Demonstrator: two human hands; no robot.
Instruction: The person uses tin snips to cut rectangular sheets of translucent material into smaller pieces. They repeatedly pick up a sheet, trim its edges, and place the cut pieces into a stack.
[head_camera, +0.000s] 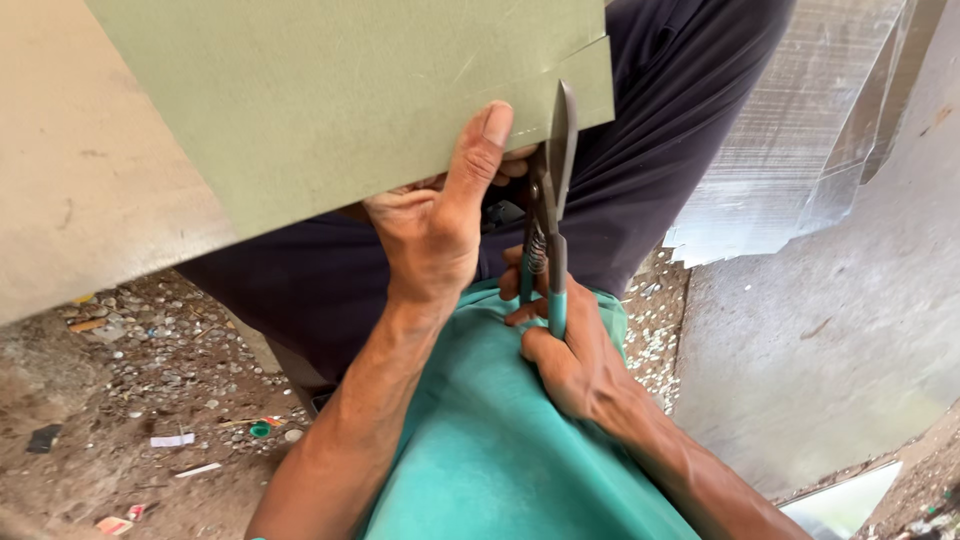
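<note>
The left hand (430, 225) held the bottom edge of a flat green metal sheet (330, 100). Its thumb pressed flat on the top of the sheet, and its other fingers were tucked under the sheet, mostly hidden. So this hand was closed tight on the sheet.

The right hand (570, 350) was wrapped around the teal handles of a pair of tin snips (548, 200). The fingers squeezed the handles close together. A small spring showed between the handles. The dark blades pointed up and away from the person, and they were at the sheet's bottom edge, just beside the left thumb. One blade lay on top of the sheet. A thin cut line ran across the sheet near its right corner.

The sheet was up in front of the person, over the lap, tilted a little. Under the arms were dark trousers (640, 150) and a teal shirt (500, 450).

A shiny silver metal sheet (790, 150) lay off to the right. The ground (150, 400) on the left was dirt with little stones and bits of litter.
</note>
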